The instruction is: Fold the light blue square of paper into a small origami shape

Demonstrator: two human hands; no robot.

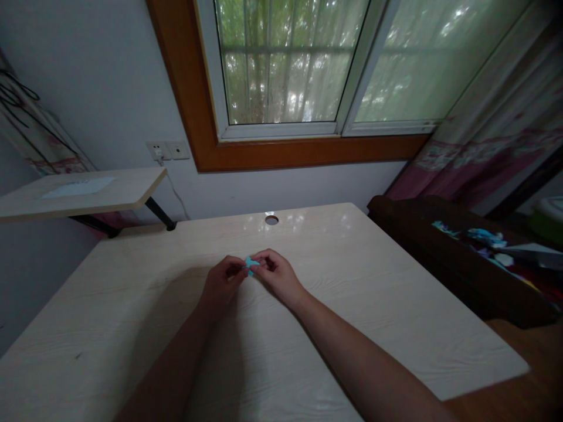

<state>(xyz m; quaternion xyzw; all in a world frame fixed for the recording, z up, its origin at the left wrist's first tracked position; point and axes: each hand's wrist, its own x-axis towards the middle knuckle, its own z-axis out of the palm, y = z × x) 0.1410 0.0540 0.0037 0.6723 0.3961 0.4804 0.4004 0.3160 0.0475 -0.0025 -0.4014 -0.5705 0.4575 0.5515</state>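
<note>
Both of my hands meet over the middle of a pale wooden table (396,305). My left hand (224,281) and my right hand (275,275) have their fingers pinched together on a small light-blue piece (251,264), perhaps folded paper. Only a small corner of the blue piece shows between my fingertips. It is held just above the tabletop; I cannot tell whether it touches the surface.
A round cable hole (271,220) sits near the table's far edge. A raised shelf board (79,193) stands at the left by a wall socket (168,150). A dark wooden bedframe (461,264) with cluttered items lies to the right. A window and curtain are behind.
</note>
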